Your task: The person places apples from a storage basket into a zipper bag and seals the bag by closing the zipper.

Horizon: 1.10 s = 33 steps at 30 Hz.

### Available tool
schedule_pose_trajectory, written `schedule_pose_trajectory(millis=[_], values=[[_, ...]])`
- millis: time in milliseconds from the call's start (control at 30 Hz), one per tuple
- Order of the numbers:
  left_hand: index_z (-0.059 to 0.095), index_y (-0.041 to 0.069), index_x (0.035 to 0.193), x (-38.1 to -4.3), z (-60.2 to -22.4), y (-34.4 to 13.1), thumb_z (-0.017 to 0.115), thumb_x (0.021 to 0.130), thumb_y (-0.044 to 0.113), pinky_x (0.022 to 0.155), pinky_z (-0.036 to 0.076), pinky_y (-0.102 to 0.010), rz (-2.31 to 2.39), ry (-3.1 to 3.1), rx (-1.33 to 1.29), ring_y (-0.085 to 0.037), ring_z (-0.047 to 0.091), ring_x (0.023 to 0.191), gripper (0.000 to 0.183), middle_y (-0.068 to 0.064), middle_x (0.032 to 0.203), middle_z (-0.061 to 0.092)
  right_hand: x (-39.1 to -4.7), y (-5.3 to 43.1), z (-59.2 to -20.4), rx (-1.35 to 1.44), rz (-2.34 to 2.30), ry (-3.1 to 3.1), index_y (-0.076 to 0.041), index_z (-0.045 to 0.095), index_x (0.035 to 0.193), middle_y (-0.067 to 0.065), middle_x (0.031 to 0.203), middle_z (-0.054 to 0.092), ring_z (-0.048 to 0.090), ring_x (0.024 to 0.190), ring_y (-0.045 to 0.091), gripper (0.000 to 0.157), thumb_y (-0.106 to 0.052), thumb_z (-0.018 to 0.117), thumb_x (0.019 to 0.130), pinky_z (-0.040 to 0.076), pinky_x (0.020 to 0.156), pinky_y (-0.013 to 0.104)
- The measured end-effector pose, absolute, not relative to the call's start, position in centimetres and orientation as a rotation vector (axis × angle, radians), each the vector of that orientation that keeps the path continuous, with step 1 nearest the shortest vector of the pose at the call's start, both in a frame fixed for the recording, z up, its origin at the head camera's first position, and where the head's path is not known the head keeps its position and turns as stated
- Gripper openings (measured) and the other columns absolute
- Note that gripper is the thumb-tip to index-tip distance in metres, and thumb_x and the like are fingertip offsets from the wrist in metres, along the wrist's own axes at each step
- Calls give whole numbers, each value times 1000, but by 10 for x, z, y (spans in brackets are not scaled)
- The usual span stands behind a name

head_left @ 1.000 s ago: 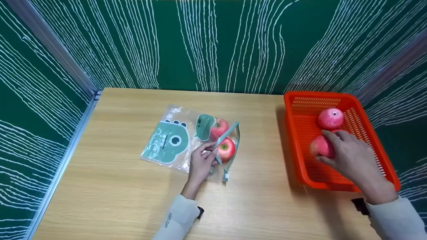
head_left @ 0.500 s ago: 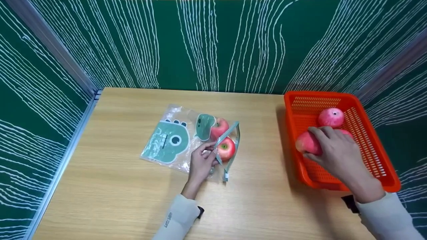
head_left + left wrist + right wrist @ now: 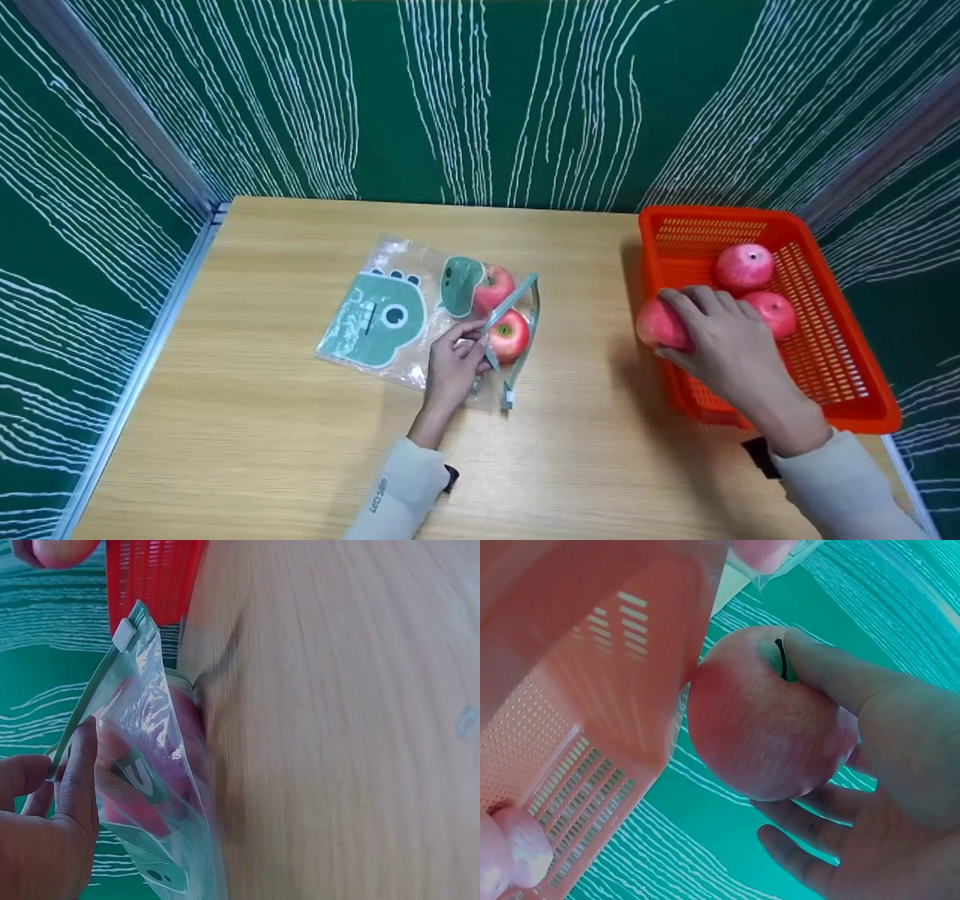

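My left hand (image 3: 453, 366) pinches the green zip edge of a clear zip bag (image 3: 420, 367) printed with a green cartoon dinosaur. Two red apples (image 3: 510, 335) lie inside, near its mouth. In the left wrist view, thumb and fingers of the left hand (image 3: 56, 821) meet on the zip strip, with the white slider (image 3: 124, 635) above them. My right hand (image 3: 727, 349) grips another red apple (image 3: 664, 324) over the left rim of the orange basket (image 3: 825, 420). The right wrist view shows this apple's stem (image 3: 783, 660) beside the thumb, with the fingers underneath.
Two round pinkish-red fruits stay in the basket, one farther back (image 3: 744, 267) and one nearer (image 3: 772, 313). The wooden table (image 3: 285, 450) meets a green wall (image 3: 420, 112) with white lines at the back. Metal posts stand at both rear corners.
My right hand has carried the apple leftward and up from inside the basket to its left rim, uncovering the nearer fruit. The left hand and the bag have stayed put.
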<state>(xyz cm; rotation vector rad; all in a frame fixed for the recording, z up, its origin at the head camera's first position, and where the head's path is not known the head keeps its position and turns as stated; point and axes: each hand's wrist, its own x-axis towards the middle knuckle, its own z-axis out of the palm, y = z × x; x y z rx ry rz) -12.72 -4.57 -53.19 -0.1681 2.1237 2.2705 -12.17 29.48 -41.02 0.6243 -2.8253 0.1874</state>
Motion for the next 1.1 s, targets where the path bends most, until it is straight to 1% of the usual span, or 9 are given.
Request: schedule_pose_trajectory(millis=[133,367,600,767,867,967,1100], values=[[69,-4,129,-127,-531,-45,65,101,-1,65,66,-26,2253,2132,-180,-12,69,78,28,-14,108,64,-123,288,-413,649,218,-2794,-4,61,141,24,126,65,61,110,45,88,-19,103,65,57,88,65],[70,-4,128,-127,-533,-45,66,100,-2,65,66,-28,2263,2128,-174,-13,70,77,29,-15,106,65,-123,274,-415,662,249,-2814,-6,59,143,22,127,64,59,112,43,89,-19,102,66,57,90,66],[70,-2,128,-128,-533,-45,66,100,-1,65,66,-28,2246,2137,-192,-13,70,77,28,-14,108,66,-123,261,-422,681,289,-2834,-6,59,142,20,129,63,59,112,41,84,-22,100,70,57,92,66],[70,-4,128,-127,-532,-45,66,100,-2,65,67,-32,2267,2124,-171,-12,69,76,28,-15,107,66,-124,253,-428,662,297,-2886,-7,57,143,21,131,62,59,116,42,90,-22,102,66,57,93,66],[69,-6,128,-126,-533,-45,65,100,-3,64,67,-31,2298,2106,-148,-12,69,75,28,-15,106,65,-124,248,-432,656,287,-2903,-7,57,143,21,132,62,59,116,42,93,-22,103,63,58,92,65],[69,-6,129,-126,-533,-45,65,100,-3,63,66,-27,2298,2098,-154,-13,69,76,29,-15,106,65,-125,244,-437,660,304,-2912,-7,58,143,20,132,62,59,116,41,93,-22,103,63,58,92,63],[68,-6,130,-126,-534,-45,64,100,-4,65,67,-28,2294,2096,-154,-13,70,76,30,-16,107,65,-126,238,-443,668,333,-2921,-7,58,142,19,131,63,58,116,40,91,-21,103,64,57,94,62]])
